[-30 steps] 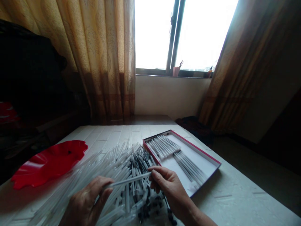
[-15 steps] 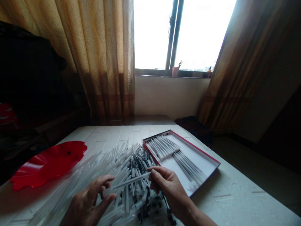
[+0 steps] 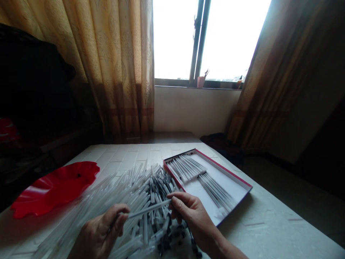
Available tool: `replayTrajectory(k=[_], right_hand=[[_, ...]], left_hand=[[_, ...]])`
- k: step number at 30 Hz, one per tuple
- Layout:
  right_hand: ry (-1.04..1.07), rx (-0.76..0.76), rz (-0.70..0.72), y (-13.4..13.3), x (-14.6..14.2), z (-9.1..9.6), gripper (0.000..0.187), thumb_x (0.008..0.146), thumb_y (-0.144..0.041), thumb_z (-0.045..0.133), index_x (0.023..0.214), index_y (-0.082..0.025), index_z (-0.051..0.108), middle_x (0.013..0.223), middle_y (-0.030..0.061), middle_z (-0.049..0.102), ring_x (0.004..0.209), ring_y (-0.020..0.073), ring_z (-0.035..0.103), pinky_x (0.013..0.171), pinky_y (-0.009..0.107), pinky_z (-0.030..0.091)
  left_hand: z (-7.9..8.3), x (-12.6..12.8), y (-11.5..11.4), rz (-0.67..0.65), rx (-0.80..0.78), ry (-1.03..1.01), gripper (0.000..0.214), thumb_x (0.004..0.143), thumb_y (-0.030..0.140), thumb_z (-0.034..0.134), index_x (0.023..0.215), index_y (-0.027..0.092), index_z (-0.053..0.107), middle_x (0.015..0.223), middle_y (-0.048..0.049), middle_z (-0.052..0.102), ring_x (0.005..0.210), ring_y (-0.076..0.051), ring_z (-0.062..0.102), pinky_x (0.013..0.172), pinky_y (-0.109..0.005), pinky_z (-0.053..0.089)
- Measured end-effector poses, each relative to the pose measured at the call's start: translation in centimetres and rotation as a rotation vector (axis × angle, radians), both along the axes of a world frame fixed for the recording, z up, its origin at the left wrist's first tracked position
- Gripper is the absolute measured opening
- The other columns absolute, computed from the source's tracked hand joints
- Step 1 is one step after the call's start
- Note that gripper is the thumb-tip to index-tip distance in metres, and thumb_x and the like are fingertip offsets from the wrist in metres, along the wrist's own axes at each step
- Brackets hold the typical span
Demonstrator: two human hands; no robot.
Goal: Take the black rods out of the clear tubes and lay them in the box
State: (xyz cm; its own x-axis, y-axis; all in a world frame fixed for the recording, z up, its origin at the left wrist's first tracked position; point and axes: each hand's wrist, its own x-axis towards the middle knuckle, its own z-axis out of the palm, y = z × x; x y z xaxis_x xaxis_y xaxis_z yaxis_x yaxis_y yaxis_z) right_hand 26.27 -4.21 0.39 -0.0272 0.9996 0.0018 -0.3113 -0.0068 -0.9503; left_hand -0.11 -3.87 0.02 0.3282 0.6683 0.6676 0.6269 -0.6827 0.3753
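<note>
Plastic tube point(image 3: 149, 209): translucent, held slanting above the pile | left hand point(image 3: 101, 230): fingers curled, gripping one end | right hand point(image 3: 192, 216): thumb and fingers pinching the other end | loose pile of tubes point(image 3: 142, 190): under both hands on the counter point(image 3: 272, 223) | red-rimmed box point(image 3: 225, 169): just beside the pile, tubes in rows | red plate point(image 3: 51, 189): touching the pile's left side

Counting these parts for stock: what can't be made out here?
Head view only:
- The ends of the thin clear plastic tube are hidden by the left hand and right hand.
- Lower tubes in the heaped pile of clear tubes are hidden under upper ones, so no count.
- The pile's near end is cut off by the bottom edge.
- The dark parts in the red-rimmed white box are too small to identify.
</note>
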Motion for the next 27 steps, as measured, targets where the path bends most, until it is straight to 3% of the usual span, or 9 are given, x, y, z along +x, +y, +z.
replayTrajectory(k=[3,8,13,18,22,27], right_hand=[[-0.006,0.004,-0.001,0.1,0.05,-0.19,0.044,0.068,-0.055,0.084,0.087,-0.016,0.079,0.064,0.0004,0.068,0.051,0.0092,0.059,0.045,0.018,0.038],[0.006,0.001,-0.028,0.29,0.14,-0.2,0.046,0.068,-0.057,0.084,0.085,-0.015,0.079,0.063,0.0005,0.068,0.05,0.0089,0.059,0.044,0.018,0.037],[0.003,-0.009,-0.015,0.16,0.1,0.02,0.047,0.066,-0.057,0.085,0.085,-0.015,0.079,0.063,0.0003,0.068,0.05,0.0088,0.059,0.044,0.017,0.036],[-0.013,-0.014,-0.001,0.03,0.05,0.1,0.048,0.063,-0.059,0.085,0.086,-0.016,0.08,0.063,-0.0004,0.068,0.05,0.0078,0.058,0.045,0.017,0.037],[-0.023,-0.015,-0.007,0.16,0.1,0.05,0.051,0.062,-0.062,0.085,0.085,-0.016,0.079,0.063,-0.0007,0.067,0.05,0.0078,0.059,0.044,0.016,0.036],[-0.02,-0.041,-0.019,0.25,0.1,-0.05,0.054,0.059,-0.064,0.085,0.083,-0.016,0.079,0.061,-0.0011,0.067,0.048,0.0075,0.058,0.043,0.016,0.036]], left_hand=[[-0.11,-0.05,-0.01,0.029,-0.025,0.013,0.029,0.102,0.053,0.041,0.103,0.029,0.059,0.052,0.0105,0.061,0.037,-0.009,0.06,0.044,-0.012,0.047],[-0.42,-0.04,0.15,0.012,0.043,0.059,0.027,0.097,0.053,0.052,0.108,0.029,0.059,0.087,0.0026,0.075,0.061,-0.011,0.072,0.059,-0.013,0.055],[-0.33,-0.04,0.21,-0.018,0.059,0.059,0.025,0.1,0.05,0.049,0.103,0.028,0.062,0.086,0.0029,0.075,0.07,-0.011,0.075,0.066,-0.013,0.056],[-0.01,-0.17,0.06,-0.03,0.009,0.08,0.028,0.103,0.048,0.042,0.101,0.029,0.062,0.072,0.0065,0.074,0.057,-0.01,0.073,0.057,-0.01,0.054],[-0.21,0.1,0.24,0.004,0.038,0.089,0.028,0.101,0.052,0.045,0.107,0.029,0.06,0.083,0.0045,0.077,0.063,-0.011,0.075,0.06,-0.013,0.057],[-0.84,0.07,0.34,-0.006,0.083,0.095,0.024,0.101,0.048,0.047,0.11,0.028,0.057,0.087,0.0039,0.075,0.049,-0.008,0.066,0.06,-0.014,0.057]])
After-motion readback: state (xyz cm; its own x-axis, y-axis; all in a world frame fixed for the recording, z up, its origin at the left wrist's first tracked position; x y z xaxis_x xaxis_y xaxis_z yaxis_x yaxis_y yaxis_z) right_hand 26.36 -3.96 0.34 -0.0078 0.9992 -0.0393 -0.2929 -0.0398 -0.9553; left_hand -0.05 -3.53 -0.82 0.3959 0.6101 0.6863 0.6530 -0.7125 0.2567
